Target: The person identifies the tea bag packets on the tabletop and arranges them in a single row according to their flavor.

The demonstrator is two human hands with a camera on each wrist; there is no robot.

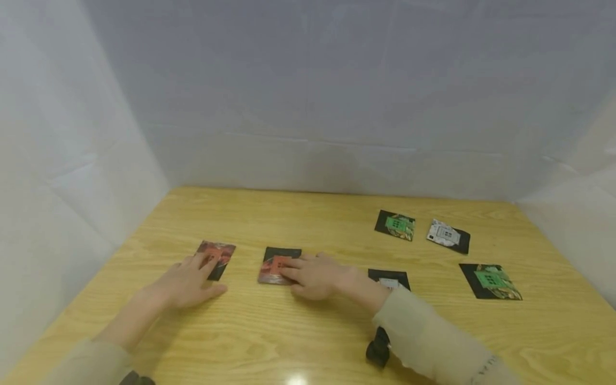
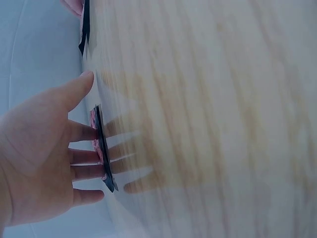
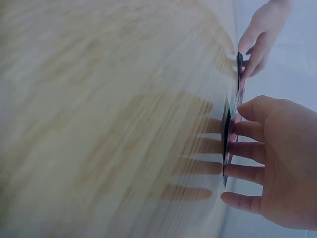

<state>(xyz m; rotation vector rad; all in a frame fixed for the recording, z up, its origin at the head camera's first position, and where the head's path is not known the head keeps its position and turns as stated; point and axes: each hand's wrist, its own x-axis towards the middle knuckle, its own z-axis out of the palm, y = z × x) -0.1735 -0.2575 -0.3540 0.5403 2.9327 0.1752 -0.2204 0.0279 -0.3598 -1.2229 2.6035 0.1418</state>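
Note:
Two flat red and black packets lie on the wooden table. On the left one (image 1: 224, 254) rest the extended fingers of my left hand (image 1: 185, 283), thumb spread off to the side. My right hand (image 1: 315, 275) lies over the right edge of the other red and black packet (image 1: 274, 267), its fingers reaching onto the red label. In the left wrist view, straight fingers of the left hand (image 2: 39, 144) touch the packet (image 2: 100, 146). The right wrist view shows the right hand (image 3: 290, 161) with fingers spread against its packet (image 3: 227, 131). Neither hand curls round anything.
A white and black packet (image 1: 391, 277) lies just behind my right forearm. Farther right are a green and black packet (image 1: 395, 225), another white and black one (image 1: 448, 236) and a second green one (image 1: 491, 282). White sheeting (image 1: 308, 107) surrounds the table (image 1: 269, 331).

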